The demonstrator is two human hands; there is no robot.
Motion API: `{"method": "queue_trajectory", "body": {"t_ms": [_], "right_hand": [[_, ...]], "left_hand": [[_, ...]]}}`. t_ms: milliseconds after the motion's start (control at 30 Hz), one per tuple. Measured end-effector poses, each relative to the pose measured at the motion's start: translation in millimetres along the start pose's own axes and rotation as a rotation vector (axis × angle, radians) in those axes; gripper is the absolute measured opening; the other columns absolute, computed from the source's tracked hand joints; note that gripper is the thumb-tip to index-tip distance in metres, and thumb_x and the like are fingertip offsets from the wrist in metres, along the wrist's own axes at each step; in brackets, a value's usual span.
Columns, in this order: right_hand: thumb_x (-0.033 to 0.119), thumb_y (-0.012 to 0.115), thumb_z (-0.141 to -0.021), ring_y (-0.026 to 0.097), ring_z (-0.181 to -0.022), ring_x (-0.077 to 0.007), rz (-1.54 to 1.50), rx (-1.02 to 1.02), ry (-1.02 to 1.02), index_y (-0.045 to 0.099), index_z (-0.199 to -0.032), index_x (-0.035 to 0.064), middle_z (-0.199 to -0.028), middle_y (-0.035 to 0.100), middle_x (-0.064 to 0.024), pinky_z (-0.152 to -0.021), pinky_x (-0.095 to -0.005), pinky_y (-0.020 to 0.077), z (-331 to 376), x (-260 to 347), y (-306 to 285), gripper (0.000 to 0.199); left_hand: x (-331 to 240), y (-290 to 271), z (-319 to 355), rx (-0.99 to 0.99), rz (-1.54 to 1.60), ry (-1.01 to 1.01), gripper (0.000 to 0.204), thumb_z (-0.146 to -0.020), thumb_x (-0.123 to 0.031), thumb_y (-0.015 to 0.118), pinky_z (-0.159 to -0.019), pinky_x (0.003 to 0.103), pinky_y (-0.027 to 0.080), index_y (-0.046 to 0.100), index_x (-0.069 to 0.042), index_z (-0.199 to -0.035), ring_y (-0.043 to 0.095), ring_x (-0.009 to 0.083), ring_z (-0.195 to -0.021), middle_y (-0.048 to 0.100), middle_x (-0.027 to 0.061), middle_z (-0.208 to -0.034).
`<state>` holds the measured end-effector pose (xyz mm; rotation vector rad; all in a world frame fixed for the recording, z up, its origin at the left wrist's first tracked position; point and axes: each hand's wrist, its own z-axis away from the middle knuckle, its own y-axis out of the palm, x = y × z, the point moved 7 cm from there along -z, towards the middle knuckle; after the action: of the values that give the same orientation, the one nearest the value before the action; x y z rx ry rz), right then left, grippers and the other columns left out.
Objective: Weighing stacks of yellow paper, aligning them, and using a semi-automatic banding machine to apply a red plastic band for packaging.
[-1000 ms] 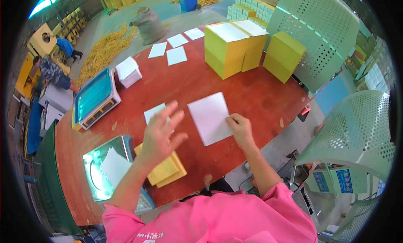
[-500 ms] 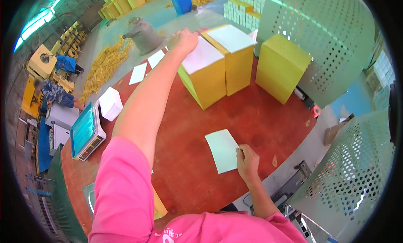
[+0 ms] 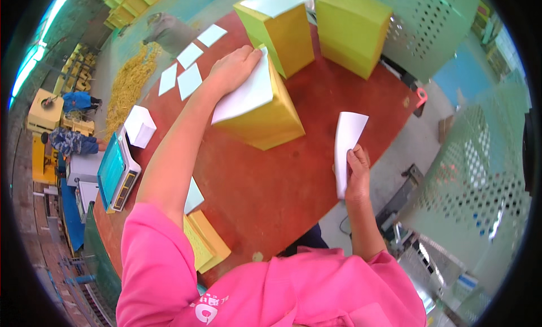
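Note:
My left hand [image 3: 236, 70] grips the far top edge of a yellow block [image 3: 268, 126] that looks like a stack of paper. A white sheet [image 3: 245, 95] lies over the block's top, partly under my palm. To the right, my right hand [image 3: 357, 169] pinches a bent sheet of white paper [image 3: 345, 138] above the table's right edge. Behind the gripped block stand a second yellow block [image 3: 291, 42] with a white sheet [image 3: 274, 1] on top and a third, bare yellow-green block [image 3: 353, 28].
Several small white sheets lie along the red table's [image 3: 248, 197] far left side. A scale [image 3: 117, 172] stands at the left by a white paper stack [image 3: 139, 126]. Yellow pieces [image 3: 206, 242] lie near me. Perforated green panels [image 3: 451, 203] border the right. Two people work far left.
My left hand has drawn one yellow block toward me, away from its neighbour and turned. My right hand has lifted its sheet, which now bends upright.

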<state>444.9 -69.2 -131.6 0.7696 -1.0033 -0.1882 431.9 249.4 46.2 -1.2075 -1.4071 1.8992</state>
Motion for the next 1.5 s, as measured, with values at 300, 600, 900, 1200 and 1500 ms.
{"method": "queue_trajectory", "body": {"t_ms": [300,600,900,1200,1500], "right_hand": [[0.018,0.059,-0.091,0.055,-0.112,-0.0294,-0.345,-0.098,0.215,0.054,-0.113,0.0048,-0.112,0.06,-0.0122,-0.098,-0.0451,0.0442,198.0,-95.9,-83.8,0.026],[0.01,0.048,-0.095,0.06,-0.097,-0.0189,-0.279,-0.03,0.348,0.056,-0.109,0.0012,-0.102,0.063,-0.0082,-0.086,-0.035,0.0475,265.4,-135.0,-43.5,0.019],[0.009,0.051,-0.091,0.059,-0.084,-0.015,-0.099,0.008,0.195,0.058,-0.101,0.0027,-0.091,0.062,-0.0053,-0.078,-0.0289,0.0466,278.7,-81.0,-45.0,0.014],[0.009,0.053,-0.089,0.05,-0.08,-0.0089,0.186,-0.293,-0.105,0.061,-0.09,0.006,-0.082,0.057,0.0009,-0.073,-0.0251,0.0385,407.3,81.8,-228.1,0.008],[0.01,0.051,-0.089,0.058,-0.082,-0.0111,0.133,-0.604,-0.044,0.059,-0.098,0.0022,-0.088,0.062,-0.0031,-0.073,-0.0255,0.0459,566.0,205.1,-538.4,0.014]], "left_hand": [[-89.9,19.7,264.1,-0.014,0.13,0.622,0.03,-0.095,-0.027,0.049,-0.086,0.043,0.04,0.056,-0.001,-0.109,0.056,0.034,-0.088,0.057,0.016,-0.09],[-80.0,-16.6,354.5,-0.506,-0.008,0.597,0.046,-0.095,-0.027,0.052,-0.103,0.042,0.037,0.049,0.0,-0.133,0.055,0.0358,-0.113,0.058,0.0195,-0.121],[-3.7,23.6,349.7,-0.175,0.33,0.374,0.042,-0.101,-0.031,0.043,-0.098,0.032,0.042,0.051,0.0,-0.128,0.058,0.0285,-0.112,0.057,0.0157,-0.125],[-146.6,258.2,404.2,0.287,1.106,0.432,0.043,-0.101,-0.033,0.044,-0.095,0.031,0.042,0.049,-0.001,-0.129,0.054,0.0222,-0.112,0.055,0.0129,-0.122],[-431.2,470.0,521.8,0.435,1.185,0.361,0.048,-0.101,-0.036,0.044,-0.095,0.032,0.042,0.044,0.0,-0.134,0.051,0.021,-0.113,0.052,0.013,-0.123]]}}
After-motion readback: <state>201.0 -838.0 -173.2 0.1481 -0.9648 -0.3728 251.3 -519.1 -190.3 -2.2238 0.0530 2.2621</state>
